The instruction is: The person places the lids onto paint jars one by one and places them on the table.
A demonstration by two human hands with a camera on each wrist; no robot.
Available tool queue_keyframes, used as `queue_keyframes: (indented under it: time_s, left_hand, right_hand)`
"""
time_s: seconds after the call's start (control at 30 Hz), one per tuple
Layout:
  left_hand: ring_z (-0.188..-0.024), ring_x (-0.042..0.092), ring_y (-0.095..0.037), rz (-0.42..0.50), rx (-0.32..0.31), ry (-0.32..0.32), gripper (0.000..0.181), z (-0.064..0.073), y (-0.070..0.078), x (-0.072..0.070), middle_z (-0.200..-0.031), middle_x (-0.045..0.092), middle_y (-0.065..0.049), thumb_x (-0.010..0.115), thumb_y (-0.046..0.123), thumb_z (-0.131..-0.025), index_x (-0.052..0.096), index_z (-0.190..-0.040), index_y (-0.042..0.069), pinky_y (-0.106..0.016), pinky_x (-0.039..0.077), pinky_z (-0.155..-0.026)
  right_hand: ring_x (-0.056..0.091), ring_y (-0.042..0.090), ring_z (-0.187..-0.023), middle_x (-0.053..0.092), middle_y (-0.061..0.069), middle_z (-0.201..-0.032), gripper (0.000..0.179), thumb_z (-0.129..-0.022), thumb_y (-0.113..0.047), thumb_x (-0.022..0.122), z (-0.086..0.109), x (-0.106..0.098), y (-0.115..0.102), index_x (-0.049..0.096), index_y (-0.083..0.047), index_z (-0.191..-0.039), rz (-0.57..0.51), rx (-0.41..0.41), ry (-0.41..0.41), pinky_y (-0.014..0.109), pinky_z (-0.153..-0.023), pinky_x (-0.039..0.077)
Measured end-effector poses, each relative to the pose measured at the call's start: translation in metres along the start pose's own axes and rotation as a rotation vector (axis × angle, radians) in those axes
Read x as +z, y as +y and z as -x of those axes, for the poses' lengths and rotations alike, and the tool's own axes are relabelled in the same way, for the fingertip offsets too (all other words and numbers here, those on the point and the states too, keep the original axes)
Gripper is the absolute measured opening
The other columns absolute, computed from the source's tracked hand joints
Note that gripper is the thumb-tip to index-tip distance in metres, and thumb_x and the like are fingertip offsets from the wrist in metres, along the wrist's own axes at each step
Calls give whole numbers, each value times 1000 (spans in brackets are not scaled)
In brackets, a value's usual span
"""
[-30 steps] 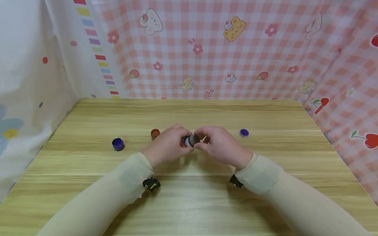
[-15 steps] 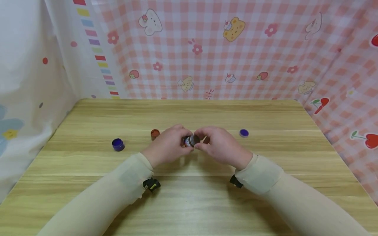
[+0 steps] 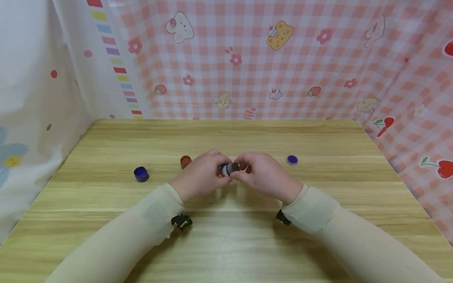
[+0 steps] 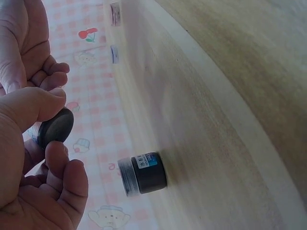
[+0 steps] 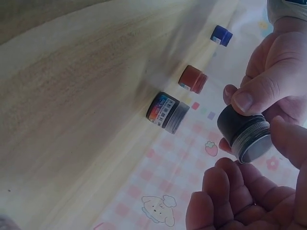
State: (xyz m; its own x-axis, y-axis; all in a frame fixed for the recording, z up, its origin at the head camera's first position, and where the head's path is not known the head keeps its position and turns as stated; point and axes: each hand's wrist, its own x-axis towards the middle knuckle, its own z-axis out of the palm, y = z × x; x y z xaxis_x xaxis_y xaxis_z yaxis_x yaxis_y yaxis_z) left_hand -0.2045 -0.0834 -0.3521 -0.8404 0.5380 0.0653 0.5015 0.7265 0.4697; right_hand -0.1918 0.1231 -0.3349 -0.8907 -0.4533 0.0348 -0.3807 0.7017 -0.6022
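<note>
In the head view my left hand [image 3: 201, 173] grips a dark paint jar [image 3: 225, 169] above the table, tilted with its clear lid toward the right. The right wrist view shows my left thumb pressing the dark body and the translucent lid [image 5: 256, 146] facing my right hand. My right hand [image 3: 265, 173] has its thumb and fingers at the lid's rim; whether the lid is loose cannot be seen. Another dark jar [image 5: 168, 112] with a clear lid stands on the table, hidden behind my hands from above.
An uncovered purple paint jar [image 3: 141, 174] and an orange-brown jar [image 3: 185, 161] stand on the left of the wooden table [image 3: 226, 243]. A purple-stained lid [image 3: 292, 159] lies at right. A reddish lid-like piece [image 4: 115, 14] shows far off. Patterned cloth [image 3: 226, 63] hangs behind.
My right thumb and fingers have shifted slightly left and further onto the lid. The left hand and the jar stay nearly in place.
</note>
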Motion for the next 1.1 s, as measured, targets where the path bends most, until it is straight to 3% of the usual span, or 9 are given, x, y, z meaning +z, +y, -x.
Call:
queue_keyframes:
  time_s: [0.2, 0.47, 0.67, 0.9, 1.1]
  left_hand:
    - [-92, 59, -15, 4, -7, -1, 33, 1, -1, 0, -111, 64, -2, 78, 27, -95, 73, -123, 10, -33, 52, -83]
    - [-89, 58, -14, 11, 4, 8, 32, 1, -2, 0, -107, 64, 0, 78, 25, -94, 74, -122, 11, -31, 52, -80]
    - [-89, 58, -14, 4, 9, 8, 31, 1, -2, 0, -106, 63, 0, 78, 25, -94, 74, -122, 11, -30, 52, -79]
    - [-89, 59, -13, 4, 6, 1, 33, 1, -3, 1, -107, 63, -1, 78, 25, -94, 74, -123, 10, -30, 52, -80]
    - [-88, 58, -14, 9, 9, 6, 32, 1, -2, 0, -106, 63, 0, 79, 25, -94, 74, -122, 10, -30, 52, -79]
  right_hand:
    - [70, 24, -100, 74, 8, -118, 52, -95, -27, 79, 2, -2, 0, 63, -6, -140, 41, -20, 2, 38, -84, 59]
    - [68, 21, -97, 74, 4, -118, 32, -95, -18, 79, 3, -3, 0, 71, -11, -126, 73, -58, 9, 37, -85, 58]
    - [67, 20, -97, 74, 3, -114, 28, -95, -21, 79, 2, -2, 0, 73, -12, -122, 77, -52, 11, 36, -85, 57]
    - [69, 24, -100, 73, 7, -117, 40, -94, -22, 81, 4, -2, 1, 69, -8, -130, 72, -40, 14, 39, -87, 58]
    - [68, 23, -99, 73, 4, -113, 30, -94, -19, 81, 4, -2, 0, 73, -12, -122, 72, -61, 22, 39, -87, 57]
